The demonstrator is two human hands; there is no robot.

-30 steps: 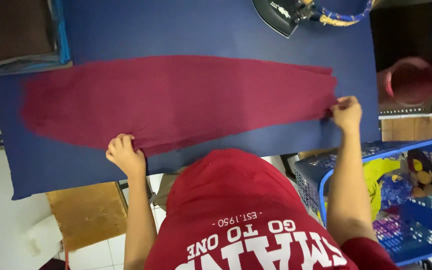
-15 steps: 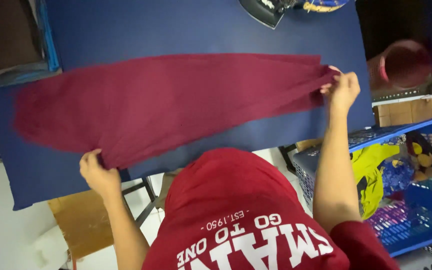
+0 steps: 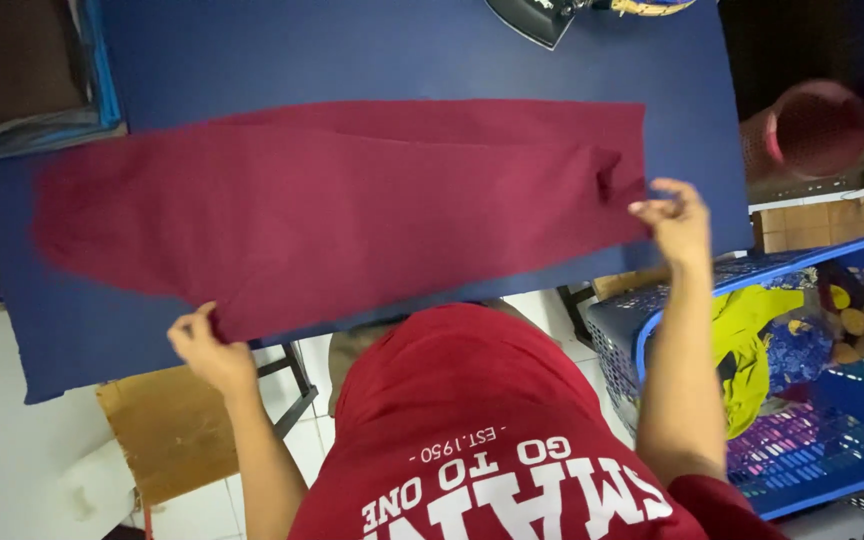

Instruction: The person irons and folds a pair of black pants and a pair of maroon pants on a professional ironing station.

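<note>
cloth (image 3: 352, 215) lies flat along the blue worktop (image 3: 402, 50) | our left hand (image 3: 210, 345) pinches its near edge, right hand (image 3: 674, 218) its end | spread, unfolded; iron (image 3: 532, 15) untouched

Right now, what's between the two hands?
In the head view, the dark red garment stretches from the left hand to the right hand, over the blue board.

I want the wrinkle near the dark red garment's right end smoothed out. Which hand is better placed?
Probably the right hand: it pinches the dark red garment right beside the crease. The left hand grips the near edge far left.
</note>
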